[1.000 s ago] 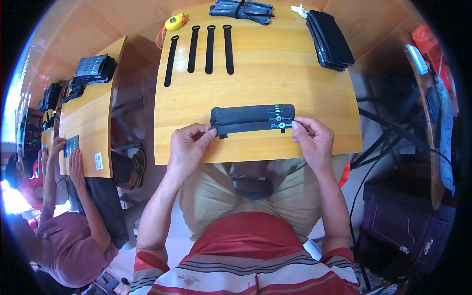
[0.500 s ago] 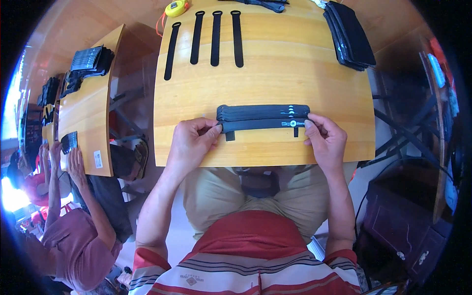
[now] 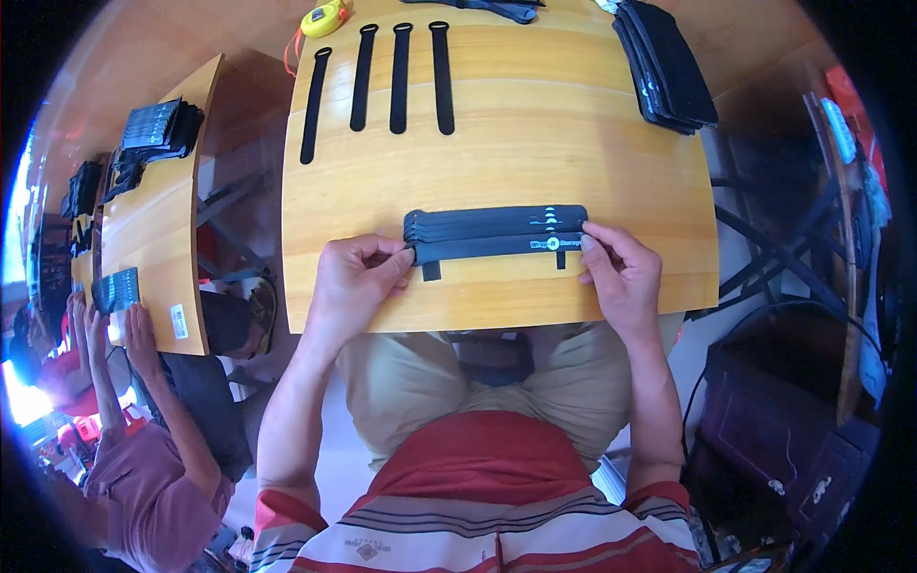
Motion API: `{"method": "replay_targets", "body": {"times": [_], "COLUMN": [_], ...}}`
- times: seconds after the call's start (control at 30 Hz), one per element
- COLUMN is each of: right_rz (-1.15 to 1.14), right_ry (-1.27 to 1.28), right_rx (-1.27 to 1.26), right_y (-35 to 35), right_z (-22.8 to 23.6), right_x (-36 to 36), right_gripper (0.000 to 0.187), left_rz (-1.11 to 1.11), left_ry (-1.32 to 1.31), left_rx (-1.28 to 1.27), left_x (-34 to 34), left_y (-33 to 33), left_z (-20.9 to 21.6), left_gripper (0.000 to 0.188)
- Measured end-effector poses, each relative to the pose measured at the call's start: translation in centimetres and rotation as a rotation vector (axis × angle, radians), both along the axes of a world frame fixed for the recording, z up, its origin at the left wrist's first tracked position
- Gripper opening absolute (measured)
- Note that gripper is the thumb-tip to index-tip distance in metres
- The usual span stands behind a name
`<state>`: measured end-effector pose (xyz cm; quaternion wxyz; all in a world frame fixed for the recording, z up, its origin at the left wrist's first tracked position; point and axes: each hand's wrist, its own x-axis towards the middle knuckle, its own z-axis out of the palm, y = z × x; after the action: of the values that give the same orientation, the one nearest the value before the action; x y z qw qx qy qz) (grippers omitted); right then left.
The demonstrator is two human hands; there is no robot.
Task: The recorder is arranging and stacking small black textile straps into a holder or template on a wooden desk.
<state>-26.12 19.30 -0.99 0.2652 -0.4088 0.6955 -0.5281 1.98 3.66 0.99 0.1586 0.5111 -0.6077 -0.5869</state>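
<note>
A stack of black flat straps (image 3: 492,232) lies fanned out near the front edge of the wooden table (image 3: 506,124). My left hand (image 3: 358,282) pinches the stack's left end between thumb and fingers. My right hand (image 3: 621,277) pinches its right end, where small light markings show. Both hands rest on the tabletop, holding the straps flat.
Several single black straps (image 3: 396,81) lie side by side at the table's far left. A pile of black pieces (image 3: 669,62) sits far right, a yellow tape measure (image 3: 325,19) far left. Another person (image 3: 143,430) works at a second table (image 3: 153,248) on my left.
The stack and both hands sit lower in view and nearer the table's front edge than a second ago. My grip on the two ends is unchanged.
</note>
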Motion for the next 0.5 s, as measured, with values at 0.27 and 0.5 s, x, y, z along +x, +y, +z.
{"method": "replay_targets", "body": {"times": [0.27,0.5], "right_rz": [-0.014,-0.049], "right_ry": [0.061,0.059], "right_rx": [-0.023,-0.027], "right_y": [-0.04,-0.14], "right_z": [-0.01,-0.27], "right_x": [0.28,0.45], "right_gripper": [0.013,0.014], "left_rz": [-0.008,-0.004], "left_ry": [0.02,-0.008], "left_rx": [0.017,0.019], "left_x": [0.22,0.12], "left_y": [-0.04,-0.18], "left_z": [-0.12,0.03], "left_gripper": [0.012,0.012]}}
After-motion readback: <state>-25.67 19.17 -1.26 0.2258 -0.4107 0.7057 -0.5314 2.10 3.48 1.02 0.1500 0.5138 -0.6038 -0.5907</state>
